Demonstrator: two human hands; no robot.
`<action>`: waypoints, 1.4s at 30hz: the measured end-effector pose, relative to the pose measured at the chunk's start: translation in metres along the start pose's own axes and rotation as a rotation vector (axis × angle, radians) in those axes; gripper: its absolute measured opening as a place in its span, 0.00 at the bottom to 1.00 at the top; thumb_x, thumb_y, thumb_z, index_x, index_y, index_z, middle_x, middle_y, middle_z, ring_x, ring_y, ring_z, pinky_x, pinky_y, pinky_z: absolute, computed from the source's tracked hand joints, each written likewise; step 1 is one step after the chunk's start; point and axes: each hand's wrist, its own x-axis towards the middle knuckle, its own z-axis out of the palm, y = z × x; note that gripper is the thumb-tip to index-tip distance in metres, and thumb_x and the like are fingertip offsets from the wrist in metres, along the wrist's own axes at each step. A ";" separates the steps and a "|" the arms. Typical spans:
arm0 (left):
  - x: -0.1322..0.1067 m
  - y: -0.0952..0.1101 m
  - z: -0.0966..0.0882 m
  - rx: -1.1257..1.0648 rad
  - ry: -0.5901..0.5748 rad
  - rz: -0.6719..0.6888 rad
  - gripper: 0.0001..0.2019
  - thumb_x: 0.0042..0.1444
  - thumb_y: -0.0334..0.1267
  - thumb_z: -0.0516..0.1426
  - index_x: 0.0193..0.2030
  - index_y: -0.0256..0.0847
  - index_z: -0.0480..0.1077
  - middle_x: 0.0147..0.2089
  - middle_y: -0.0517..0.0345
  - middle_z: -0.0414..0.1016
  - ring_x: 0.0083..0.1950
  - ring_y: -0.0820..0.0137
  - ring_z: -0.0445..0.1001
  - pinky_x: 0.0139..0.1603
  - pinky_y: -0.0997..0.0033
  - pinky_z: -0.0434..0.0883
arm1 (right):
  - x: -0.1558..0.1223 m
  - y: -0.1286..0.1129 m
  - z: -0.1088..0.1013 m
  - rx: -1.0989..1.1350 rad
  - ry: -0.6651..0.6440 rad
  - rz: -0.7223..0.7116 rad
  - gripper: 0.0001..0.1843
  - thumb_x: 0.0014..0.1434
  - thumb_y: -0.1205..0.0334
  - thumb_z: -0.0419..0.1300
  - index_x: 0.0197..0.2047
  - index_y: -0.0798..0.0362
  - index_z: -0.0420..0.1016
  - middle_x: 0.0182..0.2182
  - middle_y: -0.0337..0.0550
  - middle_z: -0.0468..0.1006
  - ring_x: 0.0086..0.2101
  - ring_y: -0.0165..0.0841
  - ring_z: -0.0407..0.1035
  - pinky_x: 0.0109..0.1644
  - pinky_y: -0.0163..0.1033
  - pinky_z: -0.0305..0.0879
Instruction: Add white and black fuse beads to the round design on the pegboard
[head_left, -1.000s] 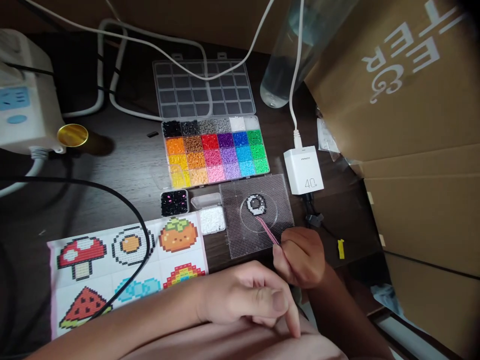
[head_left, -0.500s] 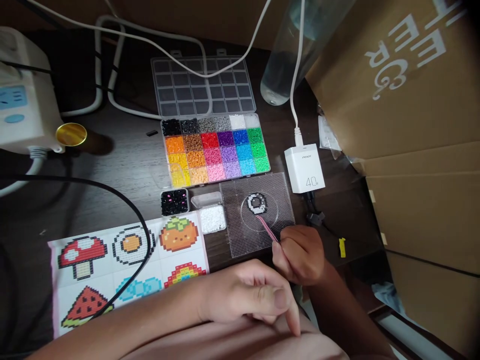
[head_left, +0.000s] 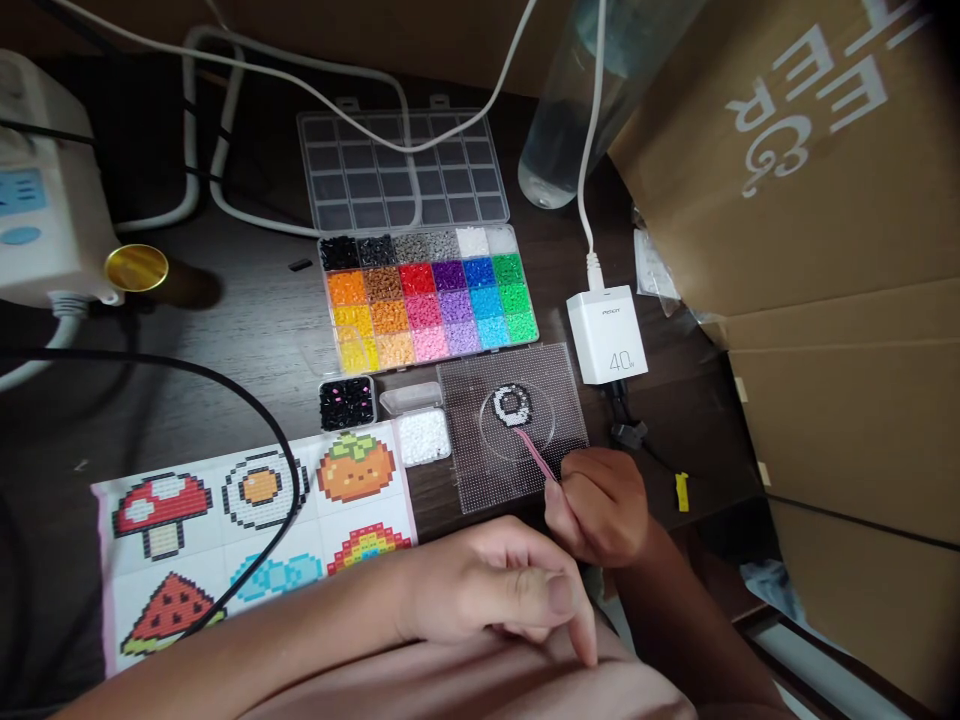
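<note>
My right hand [head_left: 600, 505] is closed on pink tweezers [head_left: 535, 454], whose tip rests at the lower edge of a small black-and-white bead ring [head_left: 512, 406] on the clear pegboard [head_left: 480, 475]. My left hand [head_left: 499, 585] lies loosely curled at the near edge, fingers bent, index pointing down, nothing visible in it. Left of the pegboard stand a small box of white beads [head_left: 424, 437] and a small box of black beads [head_left: 347, 402]. Behind them is a sorted tray of coloured beads [head_left: 431, 297].
A pattern sheet [head_left: 247, 530] with mushroom, egg, fruit and watermelon designs lies front left under a black cable [head_left: 247, 410]. A white 40 W charger [head_left: 607, 335], a clear bottle [head_left: 570, 110], a power strip [head_left: 37, 190], the tray's open lid [head_left: 401, 170] and large cardboard boxes [head_left: 810, 200] surround the desk.
Almost nothing: the view has shifted slightly and my right hand with the tweezers has edged a little upward towards the bead ring. My left hand stays put.
</note>
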 end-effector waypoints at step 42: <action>0.000 0.003 0.001 0.008 0.010 -0.025 0.29 0.59 0.61 0.55 0.37 0.30 0.76 0.20 0.66 0.53 0.22 0.78 0.49 0.25 0.70 0.46 | 0.003 -0.001 0.000 -0.029 0.079 0.000 0.21 0.53 0.79 0.56 0.22 0.50 0.49 0.19 0.33 0.53 0.22 0.28 0.45 0.27 0.41 0.41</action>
